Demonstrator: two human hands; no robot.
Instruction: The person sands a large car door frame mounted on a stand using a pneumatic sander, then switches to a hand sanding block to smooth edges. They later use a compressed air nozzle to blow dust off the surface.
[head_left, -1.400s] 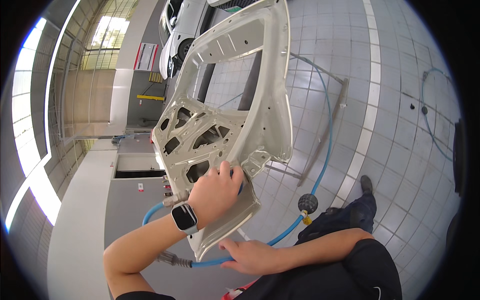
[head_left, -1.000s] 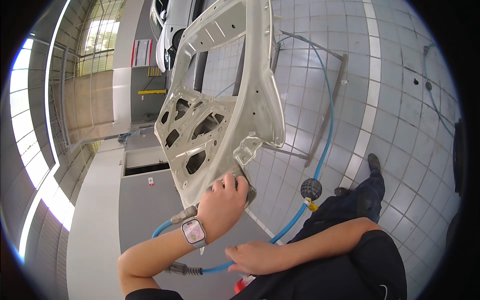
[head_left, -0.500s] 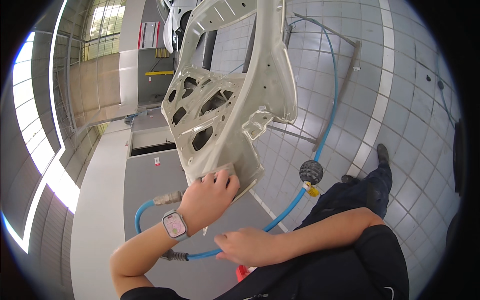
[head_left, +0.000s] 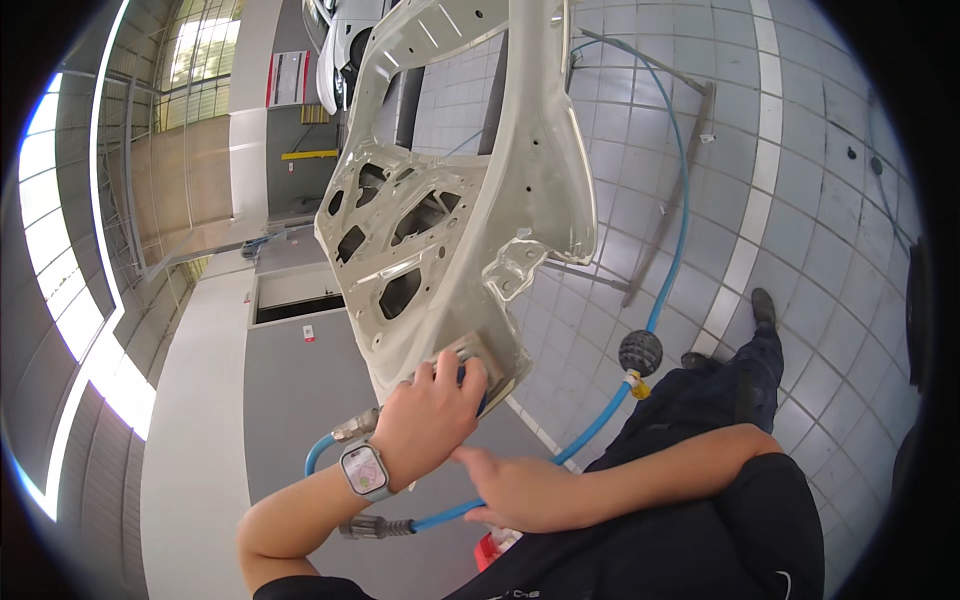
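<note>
The left hand point(head_left: 430, 415) is clamped over a dark-blue hand tool with a flat, beige rectangular pad point(head_left: 492, 361), its fingers bent down across the top of the body. The tool sits directly under that hand, with its pad against the near end of a pale beige-grey metal car-body panel point(head_left: 475, 235). The panel stretches away beyond the hand, full of angular cut-outs and, farther off, a large window opening.

Just below the knuckles, a square-faced watch with a pale strap point(head_left: 365, 470) circles the wrist. To the left of the hand, a silver metal coupling point(head_left: 352, 427) joins a thick blue hose point(head_left: 597, 420), which loops down past the wrist to a ribbed grey connector point(head_left: 370, 527), then runs across to the right hand point(head_left: 525, 492).

That hand's thumb points toward the left wrist, while the hose passes behind its fingers; I can't tell how tightly they close. Up and right of it, the hose meets a yellow fitting point(head_left: 640, 387) and a textured black ball point(head_left: 640, 352), over the grey tiled floor point(head_left: 572, 335).
</note>
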